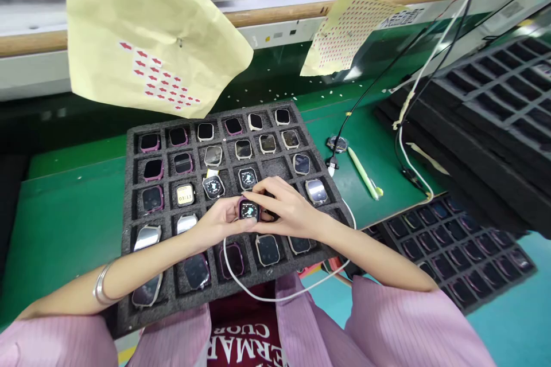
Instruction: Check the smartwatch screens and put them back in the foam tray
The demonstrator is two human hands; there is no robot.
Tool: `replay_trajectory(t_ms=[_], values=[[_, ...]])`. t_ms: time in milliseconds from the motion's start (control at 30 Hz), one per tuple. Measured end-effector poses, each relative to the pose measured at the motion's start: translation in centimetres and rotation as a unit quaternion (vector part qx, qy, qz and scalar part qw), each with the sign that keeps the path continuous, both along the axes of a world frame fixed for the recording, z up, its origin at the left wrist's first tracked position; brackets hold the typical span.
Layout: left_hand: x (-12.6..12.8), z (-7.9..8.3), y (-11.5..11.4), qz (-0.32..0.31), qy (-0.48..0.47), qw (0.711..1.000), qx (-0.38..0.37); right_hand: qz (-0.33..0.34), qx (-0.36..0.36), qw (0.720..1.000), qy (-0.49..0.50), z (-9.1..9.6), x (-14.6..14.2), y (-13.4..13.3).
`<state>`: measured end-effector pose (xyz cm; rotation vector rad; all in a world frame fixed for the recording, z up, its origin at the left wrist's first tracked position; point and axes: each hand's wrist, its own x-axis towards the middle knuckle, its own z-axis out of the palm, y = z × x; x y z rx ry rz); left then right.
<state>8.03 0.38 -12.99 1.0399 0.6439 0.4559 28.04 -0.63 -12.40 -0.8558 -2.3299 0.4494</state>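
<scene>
A purple smartwatch case (249, 210) with a lit dial is gripped between my hands above a dark foam tray (129, 200). My left hand (219, 218) pinches its left edge. From the right, my right hand (286, 206) holds it with thumb below and fingers over the top. Many square watch cases sit in the tray's compartments, most with dark screens. Two more lit dials, a watch (214, 186) and a second watch (248, 178), lie just beyond my hands. One watch (185, 194) shows 03:13. A white cable (293, 298) loops below my right forearm.
Yellow paper sheets with red arrows (159, 40) hang from the shelf edge. A round charger-like disc (337, 143) and a light green pen (364, 173) lie on the green bench right of the tray. Stacked black foam trays (486, 114) stand at the right; another filled tray (465, 252) is lower down.
</scene>
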Motion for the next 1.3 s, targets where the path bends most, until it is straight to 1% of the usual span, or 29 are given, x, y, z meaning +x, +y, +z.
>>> replay_trajectory(t_ms=[100,167,233,300,367,500,600,733,833,967,1033,1100,1200,1300], values=[[0.0,0.2,0.1,0.002,0.005,1.000,0.027,0.004,0.024,1.000,0.008,0.1,0.1,0.0],[-0.1,0.4,0.0,0.010,0.019,0.998,0.058,0.006,0.053,0.998,-0.014,0.3,0.2,-0.1],[-0.2,0.4,-0.1,0.012,0.033,0.997,0.066,0.012,0.067,0.997,-0.045,0.4,0.2,-0.3],[-0.4,0.5,-0.1,0.004,0.052,0.998,0.045,0.013,0.059,0.996,-0.068,0.3,0.2,-0.4],[-0.4,0.7,0.0,-0.014,0.070,0.997,0.020,0.004,0.046,0.997,-0.069,0.1,0.2,-0.4],[-0.2,1.4,0.2,-0.042,0.076,0.996,-0.002,-0.009,0.032,0.999,-0.008,0.0,0.2,-0.4],[-0.1,1.6,0.3,-0.028,0.078,0.996,-0.022,-0.002,-0.007,1.000,0.025,0.0,0.2,-0.3],[-0.3,1.1,0.6,-0.013,0.072,0.997,-0.018,0.016,-0.049,0.997,0.056,-0.3,0.3,0.2],[-0.6,0.9,0.6,-0.010,0.061,0.998,-0.008,0.021,-0.052,0.996,0.069,-0.4,0.1,0.3],[-0.6,1.0,0.5,0.002,0.058,0.998,-0.002,0.010,-0.039,0.997,0.069,-0.2,-0.1,0.1],[-0.6,1.2,0.5,0.006,0.058,0.998,-0.004,0.024,-0.076,0.992,0.098,0.1,-0.1,0.2],[-0.7,1.3,0.6,-0.010,0.041,0.999,-0.011,0.048,-0.150,0.976,0.152,0.5,0.2,0.5],[-1.1,1.1,0.8,-0.073,-0.030,0.996,-0.033,0.085,-0.261,0.933,0.234,1.0,0.4,0.8],[-1.4,0.8,0.7,-0.119,-0.084,0.987,-0.065,0.101,-0.322,0.893,0.298,0.9,0.2,0.9]])
